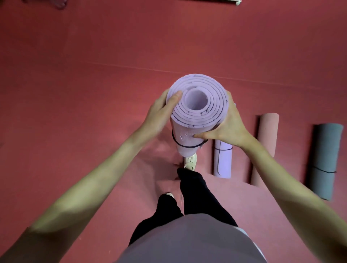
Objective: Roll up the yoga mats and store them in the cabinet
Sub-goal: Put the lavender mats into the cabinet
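Observation:
A rolled lilac yoga mat [189, 120] stands upright in front of me, its spiral top end facing the camera, with a thin black band around it lower down. My left hand [162, 110] grips its left side, thumb on the top rim. My right hand [228, 124] clasps its right side, fingers wrapped across the front. Three more rolled mats lie on the floor to the right: a lilac one [222, 161] with a black band, a pink one [264, 148], and a grey-blue one [325, 161] with a black band. No cabinet is in view.
The red floor [75, 93] spreads out all around. My legs in black trousers and a pale shoe [190, 163] are below the held mat. Part of another object [216, 1] lies at the far top edge.

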A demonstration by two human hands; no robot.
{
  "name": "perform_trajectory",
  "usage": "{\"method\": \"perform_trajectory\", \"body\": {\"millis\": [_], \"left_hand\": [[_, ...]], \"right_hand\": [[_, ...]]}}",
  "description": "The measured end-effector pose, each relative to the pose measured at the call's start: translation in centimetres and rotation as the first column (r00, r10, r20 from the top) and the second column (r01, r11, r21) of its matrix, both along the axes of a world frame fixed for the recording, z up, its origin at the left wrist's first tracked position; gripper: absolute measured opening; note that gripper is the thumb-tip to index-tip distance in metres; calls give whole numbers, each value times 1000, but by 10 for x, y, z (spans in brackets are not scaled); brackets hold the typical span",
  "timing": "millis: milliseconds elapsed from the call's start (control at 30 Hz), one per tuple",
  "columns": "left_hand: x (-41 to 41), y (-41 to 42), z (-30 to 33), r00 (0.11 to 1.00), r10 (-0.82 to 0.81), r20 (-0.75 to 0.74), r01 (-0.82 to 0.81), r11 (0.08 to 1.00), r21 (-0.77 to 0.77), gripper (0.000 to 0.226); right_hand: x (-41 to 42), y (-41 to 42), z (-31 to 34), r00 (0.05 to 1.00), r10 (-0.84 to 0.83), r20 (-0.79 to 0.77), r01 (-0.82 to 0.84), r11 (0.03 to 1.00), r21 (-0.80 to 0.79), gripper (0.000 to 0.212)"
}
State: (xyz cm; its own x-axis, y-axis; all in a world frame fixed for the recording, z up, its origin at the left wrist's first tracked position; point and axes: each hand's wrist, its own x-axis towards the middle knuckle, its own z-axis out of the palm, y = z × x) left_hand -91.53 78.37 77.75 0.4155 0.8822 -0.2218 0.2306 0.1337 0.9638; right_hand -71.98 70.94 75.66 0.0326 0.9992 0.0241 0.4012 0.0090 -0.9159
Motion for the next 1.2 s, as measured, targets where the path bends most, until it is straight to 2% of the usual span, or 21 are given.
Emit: {"method": "perform_trajectory", "body": {"millis": [200,300,533,767,1000,1200], "left_hand": [[49,80,40,998,4,59,-9,997,76,31],[70,129,48,995,69,72,-78,989,124,34],[118,255,54,978,138,155,-158,980,122,30],[163,415,57,987,58,150,-71,994,80,22],[221,558,60,988,-97,123,85,991,99,23],[296,665,41,987,-145,70,141,988,61,19]], "right_hand": [[55,97,28,999,33,-12,-32,999,28,120],[77,148,41,999,50,-17,-48,997,65,119],[116,278,47,999,46,-10,-45,994,99,117],[147,414,51,997,-79,-2,79,991,112,112],[192,532,55,979,-201,-17,202,973,114,114],[254,627,33,971,-232,-61,237,967,90,120]]}}
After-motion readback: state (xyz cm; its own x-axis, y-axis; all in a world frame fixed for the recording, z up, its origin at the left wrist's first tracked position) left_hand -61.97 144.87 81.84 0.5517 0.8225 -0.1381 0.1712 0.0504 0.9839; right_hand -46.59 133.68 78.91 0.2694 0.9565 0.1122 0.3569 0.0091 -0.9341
